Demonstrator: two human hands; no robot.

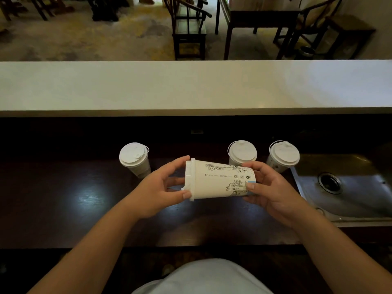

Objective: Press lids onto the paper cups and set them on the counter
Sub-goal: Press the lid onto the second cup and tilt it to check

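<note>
Above the dark counter [63, 198], at the centre of the view, a printed paper cup [220, 180] lies on its side in the air, its white lid [189, 179] toward 9 o'clock and its base toward 3 o'clock. The left hand [157, 187] is curled round the lid end, thumb on the near rim and fingers over the far rim; the right hand [269, 187] grips the base end, thumb on the wall and fingers wrapped behind. Three lidded cups stand upright beyond it: one [134, 159] at 10 o'clock, one [241, 152] at 1 o'clock, one [283, 155] further toward 2 o'clock, beside the steel sink [350, 187]. A pale upper counter [191, 85] runs across at 12 o'clock. Tipped sideways like this, the cup is probably empty and light. Its thin wall should buckle under a hard squeeze, so the stiffer rim and base are the safer holds, with pressure spread evenly round the lid's edge.
</note>
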